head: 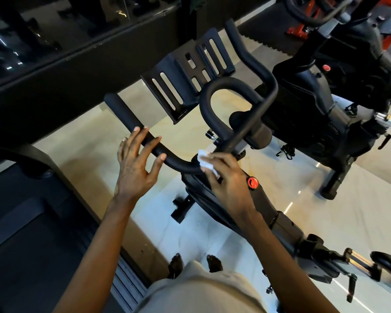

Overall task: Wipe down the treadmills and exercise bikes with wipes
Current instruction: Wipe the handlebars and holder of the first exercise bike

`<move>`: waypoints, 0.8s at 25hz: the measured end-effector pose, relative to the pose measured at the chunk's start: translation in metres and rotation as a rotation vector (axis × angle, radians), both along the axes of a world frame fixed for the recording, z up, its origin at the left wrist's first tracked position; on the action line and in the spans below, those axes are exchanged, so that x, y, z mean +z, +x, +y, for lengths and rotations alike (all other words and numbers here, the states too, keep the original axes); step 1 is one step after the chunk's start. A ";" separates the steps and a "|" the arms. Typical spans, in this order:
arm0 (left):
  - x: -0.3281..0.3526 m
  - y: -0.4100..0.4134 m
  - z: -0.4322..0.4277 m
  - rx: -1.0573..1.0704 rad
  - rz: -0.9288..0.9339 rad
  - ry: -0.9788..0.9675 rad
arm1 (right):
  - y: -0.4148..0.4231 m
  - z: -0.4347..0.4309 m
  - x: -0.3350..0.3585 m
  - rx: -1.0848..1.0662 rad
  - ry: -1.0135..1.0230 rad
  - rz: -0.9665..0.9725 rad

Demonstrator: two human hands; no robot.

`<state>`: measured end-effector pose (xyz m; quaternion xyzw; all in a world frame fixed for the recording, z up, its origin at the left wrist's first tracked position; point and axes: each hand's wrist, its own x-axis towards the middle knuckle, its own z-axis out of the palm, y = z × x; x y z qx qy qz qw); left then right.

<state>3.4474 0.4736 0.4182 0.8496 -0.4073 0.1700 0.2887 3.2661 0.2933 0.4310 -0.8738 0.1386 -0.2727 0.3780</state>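
The left hand (134, 168) rests on the handlebar (127, 114) of the exercise bike (269, 199), fingers spread apart. The right hand (230, 184) has its fingers clamped on a white wipe (204, 162), pressed against the bar's middle.

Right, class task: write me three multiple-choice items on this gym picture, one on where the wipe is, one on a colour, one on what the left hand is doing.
1. Where is the wipe?
A. in a bucket
B. pressed to the handlebar by the right hand
C. draped over a chair

2. What colour is the knob beside the right hand?
A. blue
B. green
C. red

3. How is the left hand?
A. a fist, off the bike
B. holding a bottle
C. fingers laid straight over the handlebar

Answers:
1 B: the white wipe sits under the right hand at the bar's middle.
2 C: its face is plainly red.
3 C: the fingers lie across the bar, holding nothing else.
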 end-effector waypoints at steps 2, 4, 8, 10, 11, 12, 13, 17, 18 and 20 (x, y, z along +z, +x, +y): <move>0.007 0.011 0.004 0.045 -0.014 -0.004 | 0.002 -0.011 0.007 -0.173 0.119 0.027; 0.015 0.020 0.005 0.076 -0.014 -0.021 | 0.006 -0.001 0.010 -0.159 0.076 0.105; 0.031 0.039 0.005 0.139 0.006 -0.044 | 0.015 0.018 0.011 0.049 -0.008 0.121; 0.038 0.047 0.006 0.164 -0.009 -0.048 | 0.010 0.005 0.016 -0.029 0.074 0.139; 0.041 0.050 0.006 0.165 -0.013 -0.048 | 0.005 -0.001 0.017 -0.083 0.104 0.129; 0.043 0.053 0.006 0.160 -0.011 -0.054 | 0.000 -0.001 0.018 -0.113 0.122 0.121; 0.046 0.057 0.006 0.157 -0.005 -0.065 | 0.001 0.005 0.020 -0.102 0.121 0.126; 0.058 0.069 0.003 0.120 0.036 -0.166 | 0.032 0.046 0.021 0.031 0.048 0.173; 0.061 0.072 0.003 0.114 0.044 -0.187 | 0.036 0.047 0.024 0.038 0.053 0.176; 0.066 0.076 0.003 0.097 0.060 -0.206 | 0.028 0.036 0.025 0.027 0.055 0.174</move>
